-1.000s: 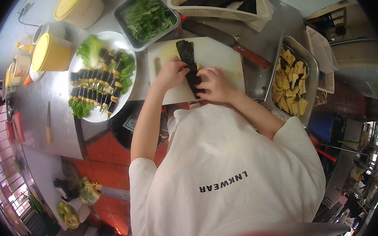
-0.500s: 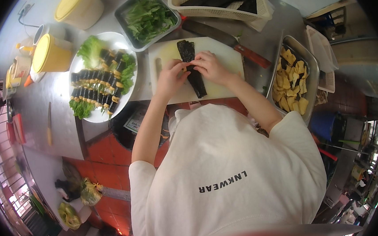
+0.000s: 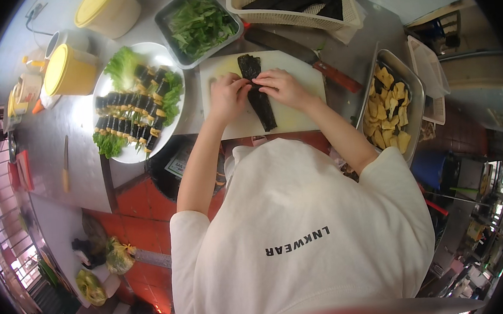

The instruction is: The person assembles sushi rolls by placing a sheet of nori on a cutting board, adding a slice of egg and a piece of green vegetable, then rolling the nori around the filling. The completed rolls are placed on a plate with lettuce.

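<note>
A dark, glossy strip of seaweed lies lengthwise on the white cutting board. Over its middle my two hands meet. My left hand is closed, its fingertips pinching at the strip's left side. From the right, my right hand comes in with bent fingers pressed together on the strip. Whatever may lie under the fingertips is hidden. Left of the board, a white oval plate carries several rows of dark rolls with yellowish ends on lettuce leaves.
Behind the board are a metal tray of green leaves and a basket of dark strips. A cleaver lies across the board's far right corner. Yellowish pieces fill the right-hand metal pan. Yellow-lidded tubs and a knife are left.
My left fingers have drawn in and closed more tightly over the strip. The right fingers lie flatter across it. The strip stays in nearly the same place.
</note>
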`<control>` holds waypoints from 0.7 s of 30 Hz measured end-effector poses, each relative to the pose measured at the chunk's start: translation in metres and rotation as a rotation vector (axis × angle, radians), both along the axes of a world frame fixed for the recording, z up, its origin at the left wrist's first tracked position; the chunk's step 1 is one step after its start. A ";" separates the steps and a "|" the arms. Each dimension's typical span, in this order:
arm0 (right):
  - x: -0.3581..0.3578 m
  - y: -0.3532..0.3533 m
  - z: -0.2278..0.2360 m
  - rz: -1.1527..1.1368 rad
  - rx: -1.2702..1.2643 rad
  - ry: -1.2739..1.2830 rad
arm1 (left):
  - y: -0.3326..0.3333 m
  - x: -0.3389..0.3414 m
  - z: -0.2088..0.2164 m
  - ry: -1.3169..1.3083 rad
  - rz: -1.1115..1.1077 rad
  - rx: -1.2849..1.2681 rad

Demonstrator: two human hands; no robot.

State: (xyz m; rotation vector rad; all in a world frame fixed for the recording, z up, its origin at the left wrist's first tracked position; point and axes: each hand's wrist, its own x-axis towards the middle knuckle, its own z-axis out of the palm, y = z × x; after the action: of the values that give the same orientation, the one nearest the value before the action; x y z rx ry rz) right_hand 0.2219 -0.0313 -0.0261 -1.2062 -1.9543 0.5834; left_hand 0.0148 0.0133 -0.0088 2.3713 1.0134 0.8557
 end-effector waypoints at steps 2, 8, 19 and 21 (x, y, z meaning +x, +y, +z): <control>-0.003 0.002 0.004 -0.040 0.050 -0.069 | 0.002 -0.002 0.000 0.022 0.029 0.051; -0.003 0.010 0.005 -0.111 0.136 -0.219 | 0.003 -0.003 -0.003 -0.081 -0.147 0.170; 0.002 0.020 0.008 -0.007 0.140 -0.125 | 0.022 0.005 -0.004 -0.056 -0.008 -0.055; 0.001 0.024 0.010 -0.029 0.115 -0.148 | 0.026 0.005 -0.002 -0.042 0.011 -0.070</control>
State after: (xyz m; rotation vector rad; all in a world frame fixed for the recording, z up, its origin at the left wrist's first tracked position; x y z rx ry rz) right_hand 0.2230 -0.0074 -0.0161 -1.2338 -2.0599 0.3701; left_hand 0.0201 0.0390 -0.0104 2.2825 1.0238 0.8567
